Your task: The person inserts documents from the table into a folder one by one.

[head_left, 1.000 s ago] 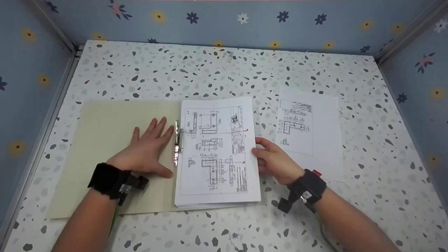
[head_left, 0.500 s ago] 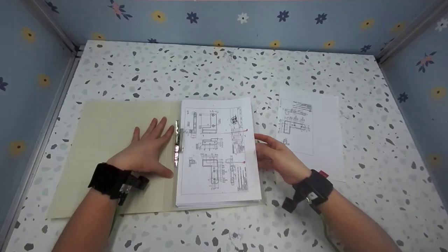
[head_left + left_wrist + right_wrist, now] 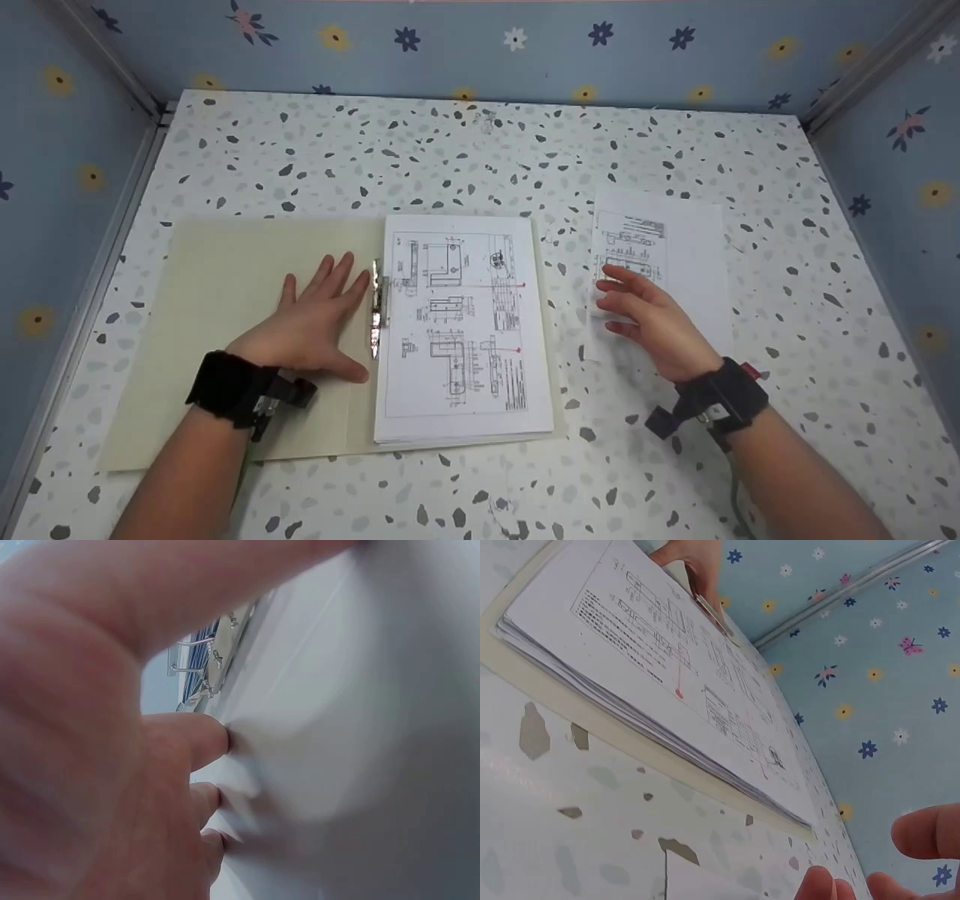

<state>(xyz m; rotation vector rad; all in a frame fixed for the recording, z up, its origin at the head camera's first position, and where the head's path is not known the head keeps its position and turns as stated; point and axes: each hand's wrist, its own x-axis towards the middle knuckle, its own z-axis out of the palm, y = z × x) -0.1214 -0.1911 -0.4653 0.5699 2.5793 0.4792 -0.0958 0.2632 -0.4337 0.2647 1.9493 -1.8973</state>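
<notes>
A cream file folder (image 3: 225, 262) lies spread on the table, a metal ring clip (image 3: 376, 307) along its spine. On the folder's right side sits a stack of printed drawing sheets (image 3: 465, 322), its top page marked with red. My left hand (image 3: 307, 322) rests with spread fingers on the inside of the left cover; in the left wrist view its fingertips touch the cover. Over a loose printed sheet (image 3: 690, 255) on the right hovers my right hand (image 3: 652, 322), fingers loosely bent and holding nothing. That hand covers part of the sheet's drawing.
The speckled white table (image 3: 480, 165) extends behind and in front of the folder. Blue flowered panels (image 3: 465, 45) stand at the back and both sides. Each wrist carries a black strapped camera (image 3: 724, 401) with a cable.
My right hand has left the right edge of the paper stack and moved right, over the loose sheet. The top page now lies flat on the stack. My left hand has stayed put.
</notes>
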